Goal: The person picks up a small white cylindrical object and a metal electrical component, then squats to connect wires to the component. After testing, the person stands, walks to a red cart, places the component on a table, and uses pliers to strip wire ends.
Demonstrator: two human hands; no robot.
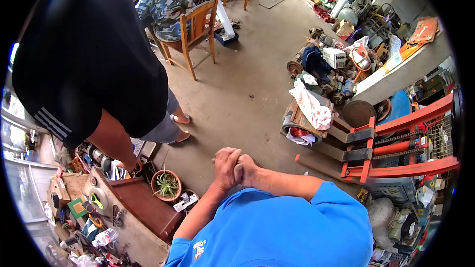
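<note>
My left hand (227, 167) and my right hand (245, 169) are clasped together in front of my blue shirt (277, 232). Fingers of both are folded round each other, partly hidden, and no tool or other object shows between them. Nearest to them, below and to the left, is a potted spiky green plant (166, 185) in a round terracotta-coloured pot. Beside that pot lies a small white object (185, 202) that I cannot make out.
A person in a black shirt (94, 54) stands close at left, an arm lowered toward a cluttered workbench (133, 227). Another person in camouflage (168, 7) sits on a wooden chair (199, 22). At right are a red forklift-like frame (415, 168), a draped cloth (310, 106) and piled machine parts.
</note>
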